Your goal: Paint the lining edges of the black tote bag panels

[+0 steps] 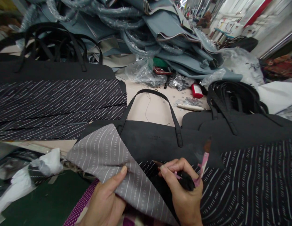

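Observation:
A black tote bag panel [157, 138] with a looped handle lies on the table in front of me, with striped lining attached. My left hand [105, 201] pinches the folded-back grey underside of the striped lining [108, 153]. My right hand [183, 191] is closed on a pink-handled tool [202, 166] with a dark tip, held over the seam where the lining meets the black panel.
A stack of black bags with striped lining [56, 103] lies at left, another stack [244, 125] at right. Grey-blue pieces in plastic [146, 28] pile up behind. A red bottle [197, 90], a white stick and small bits lie on the beige table [150, 106].

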`<action>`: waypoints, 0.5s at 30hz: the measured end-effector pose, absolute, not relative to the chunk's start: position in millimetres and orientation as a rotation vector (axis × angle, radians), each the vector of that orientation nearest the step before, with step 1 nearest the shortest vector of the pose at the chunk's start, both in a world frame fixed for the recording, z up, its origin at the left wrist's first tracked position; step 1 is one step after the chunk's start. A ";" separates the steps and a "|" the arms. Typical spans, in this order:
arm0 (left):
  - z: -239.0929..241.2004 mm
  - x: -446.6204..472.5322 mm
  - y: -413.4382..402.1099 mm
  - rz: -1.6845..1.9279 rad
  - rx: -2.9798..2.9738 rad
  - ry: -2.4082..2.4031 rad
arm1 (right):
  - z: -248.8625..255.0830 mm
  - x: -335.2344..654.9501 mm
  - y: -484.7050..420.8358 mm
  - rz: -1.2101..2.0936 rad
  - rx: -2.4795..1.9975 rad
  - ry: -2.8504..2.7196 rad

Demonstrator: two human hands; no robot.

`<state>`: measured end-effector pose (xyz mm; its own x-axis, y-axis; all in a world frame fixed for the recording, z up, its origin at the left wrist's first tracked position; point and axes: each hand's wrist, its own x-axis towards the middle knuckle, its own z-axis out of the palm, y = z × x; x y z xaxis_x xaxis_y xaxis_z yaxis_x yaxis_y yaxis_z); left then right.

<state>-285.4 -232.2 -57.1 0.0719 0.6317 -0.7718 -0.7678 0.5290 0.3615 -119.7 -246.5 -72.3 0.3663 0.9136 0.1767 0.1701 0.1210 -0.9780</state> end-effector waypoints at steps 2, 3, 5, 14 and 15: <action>-58.5 -285.1 -232.4 1.067 -0.158 1.046 | -72.6 -120.9 -246.3 0.733 -1.381 -1.114; -59.6 -285.3 -232.6 1.071 -0.159 1.043 | -72.6 -121.8 -245.9 0.727 -1.394 -1.129; -61.9 -286.3 -233.1 1.076 -0.149 1.055 | -72.8 -124.5 -244.8 0.696 -1.414 -1.164; -56.0 -279.1 -238.5 1.092 -0.058 1.064 | -81.6 -128.9 -249.0 0.680 -1.275 -1.077; -55.0 -281.4 -237.8 1.105 -0.042 1.057 | -82.1 -125.6 -250.2 0.730 -1.247 -1.005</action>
<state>-281.4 -237.8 -55.0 0.0414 0.7037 -0.7093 -0.7398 0.4987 0.4516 -125.6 -250.2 -82.1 0.4086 0.8878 0.2117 0.0731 0.1993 -0.9772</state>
